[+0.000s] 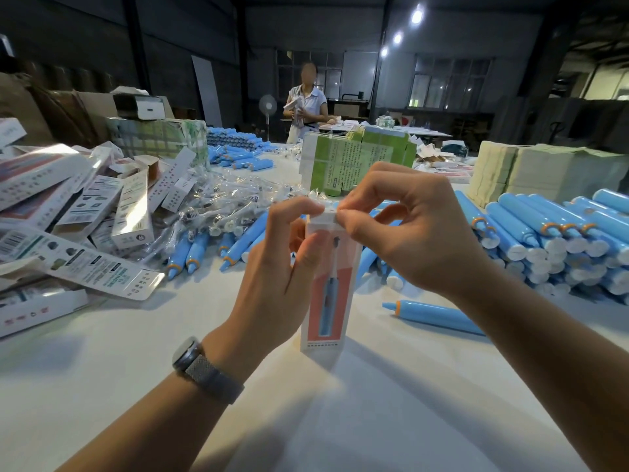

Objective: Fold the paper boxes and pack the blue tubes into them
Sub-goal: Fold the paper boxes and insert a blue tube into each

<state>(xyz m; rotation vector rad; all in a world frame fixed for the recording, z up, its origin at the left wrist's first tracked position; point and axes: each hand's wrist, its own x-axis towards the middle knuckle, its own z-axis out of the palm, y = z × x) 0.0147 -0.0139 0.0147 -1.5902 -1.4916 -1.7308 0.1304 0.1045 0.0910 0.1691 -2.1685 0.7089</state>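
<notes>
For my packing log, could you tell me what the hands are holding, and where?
Both hold one upright paper box: left hand grips its upper side, right hand pinches its top flap.

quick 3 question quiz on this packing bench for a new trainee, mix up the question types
1. True or false: the paper box lies flat on the white table.
2. Which wrist wears the watch? A left, B right, C neither.
3. Fill in: the single blue tube beside the right forearm has an ____ ring near its tip.

Key
1. False. It stands upright, gripped by the left hand, while the right hand pinches its top flap.
2. A
3. orange
</notes>
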